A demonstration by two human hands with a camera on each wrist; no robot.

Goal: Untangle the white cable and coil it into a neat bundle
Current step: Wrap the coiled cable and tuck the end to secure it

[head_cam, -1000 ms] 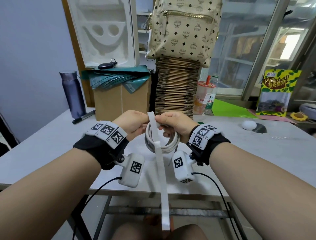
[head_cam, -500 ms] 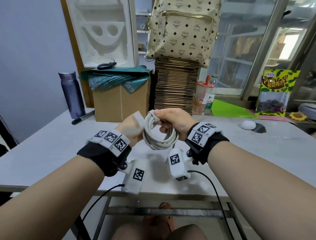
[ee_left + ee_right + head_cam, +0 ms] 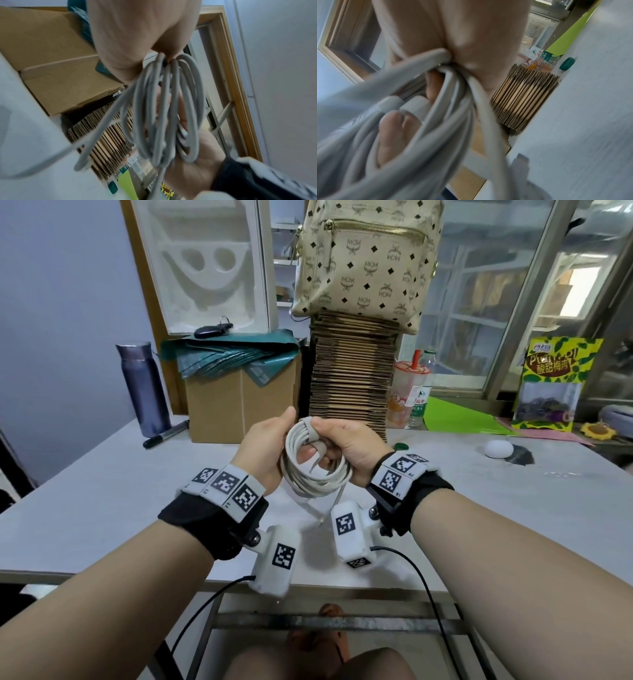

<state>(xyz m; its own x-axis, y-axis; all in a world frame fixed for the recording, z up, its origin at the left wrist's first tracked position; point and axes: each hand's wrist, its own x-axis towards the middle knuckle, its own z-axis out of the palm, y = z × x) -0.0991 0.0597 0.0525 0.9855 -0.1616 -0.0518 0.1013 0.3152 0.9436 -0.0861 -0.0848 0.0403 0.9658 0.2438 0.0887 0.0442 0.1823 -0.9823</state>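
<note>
A person holds the white cable (image 3: pixel 313 470), already wound into a round coil of several loops, in the air above the near edge of the desk (image 3: pixel 102 491), between both hands. The right hand (image 3: pixel 346 451) grips the top of the coil, its fingers (image 3: pixel 393 129) curled through the loops and its thumb pressing a flat white strap (image 3: pixel 307 429) that wraps over the strands there. The left hand (image 3: pixel 265 450) closes on the coil's left side, thumb raised beside the strap; its wrist view shows the strands (image 3: pixel 164 108) gathered into its grip. One loose end of the cable (image 3: pixel 334 505) hangs below the coil toward the desk, and what looks like a plug (image 3: pixel 520 166) shows blurred in the right wrist view.

The step in hand appears to be binding the finished coil. Doing it well likely means keeping the thumb firm on the strap so the wrap cannot slacken, holding the loops stacked flat rather than splayed, and tucking the dangling end in before the strap is cinched. If the grip eases, the springy loops could fan apart and undo the bundle. A purple flask (image 3: pixel 144 388) and a cardboard box (image 3: pixel 239 402) stand at the desk's far left edge, well apart from the work.
</note>
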